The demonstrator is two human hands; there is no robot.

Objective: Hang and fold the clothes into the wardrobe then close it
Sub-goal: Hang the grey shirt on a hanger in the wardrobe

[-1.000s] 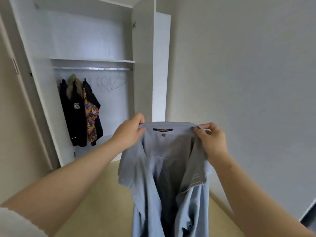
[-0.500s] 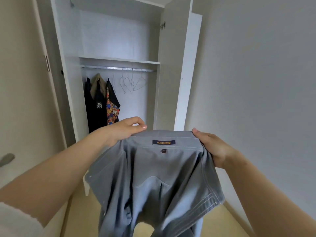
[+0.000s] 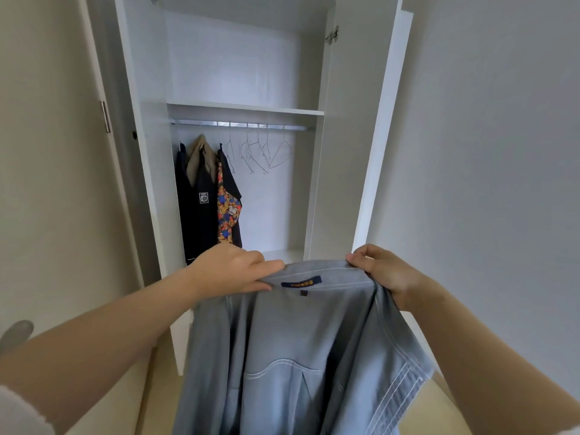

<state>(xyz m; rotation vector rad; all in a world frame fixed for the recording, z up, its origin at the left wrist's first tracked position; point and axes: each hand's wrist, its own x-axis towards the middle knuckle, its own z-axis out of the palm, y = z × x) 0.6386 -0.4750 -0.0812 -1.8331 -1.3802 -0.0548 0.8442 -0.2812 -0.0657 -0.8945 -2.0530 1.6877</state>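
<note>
You hold the shirt (image 3: 298,356) stretched by its collar in front of the open wardrobe (image 3: 314,183). Your left hand (image 3: 232,271) pinches the collar's left end between thumb and fingers, and your right hand (image 3: 386,274) grips the right end with its fingers curled into the fabric. The shirt hangs below your hands with its inside and label facing you, not yet on anything. Ahead, the rail (image 3: 241,124) carries a few hung garments (image 3: 204,199) at its left and a cluster of bare wire hangers (image 3: 260,152) just beside them. The step in hand looks like getting the shirt onto one of those hangers. You will probably need a free hand, so gather the collar into one grip first, so the shirt cannot slump to the floor. Then lift off one hanger. Feed each hanger arm into a shoulder and centre the collar before hooking it onto the rail.
</note>
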